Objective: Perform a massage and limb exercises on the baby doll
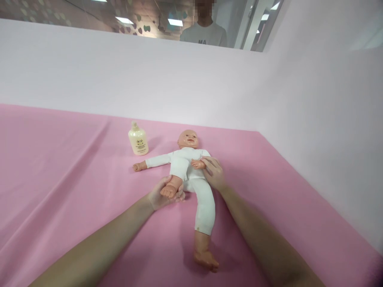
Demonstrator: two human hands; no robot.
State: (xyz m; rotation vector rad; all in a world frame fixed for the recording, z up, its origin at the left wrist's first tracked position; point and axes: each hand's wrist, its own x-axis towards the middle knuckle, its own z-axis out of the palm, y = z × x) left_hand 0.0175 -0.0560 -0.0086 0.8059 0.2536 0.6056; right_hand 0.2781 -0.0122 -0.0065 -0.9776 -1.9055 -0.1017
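A baby doll (204,201) with a white cloth body lies on its back, its head toward the wall. My left hand (161,195) is closed around the doll's lower leg on the left, which is bent up with the foot toward me. At the doll's side, my right hand (214,173) grips its arm on the right near the small hand, which rests over the belly. The other doll arm stretches out to the left, and the other leg lies extended toward me. A pale yellow pump bottle (138,139) stands upright beyond the outstretched arm.
Pink cloth (74,159) covers the surface, with long folds at the left. A white wall (134,75) rises behind, and another wall (323,99) borders the right side. Above the back wall, a reflective pane (161,24) shows a person in a light shirt and ceiling lights.
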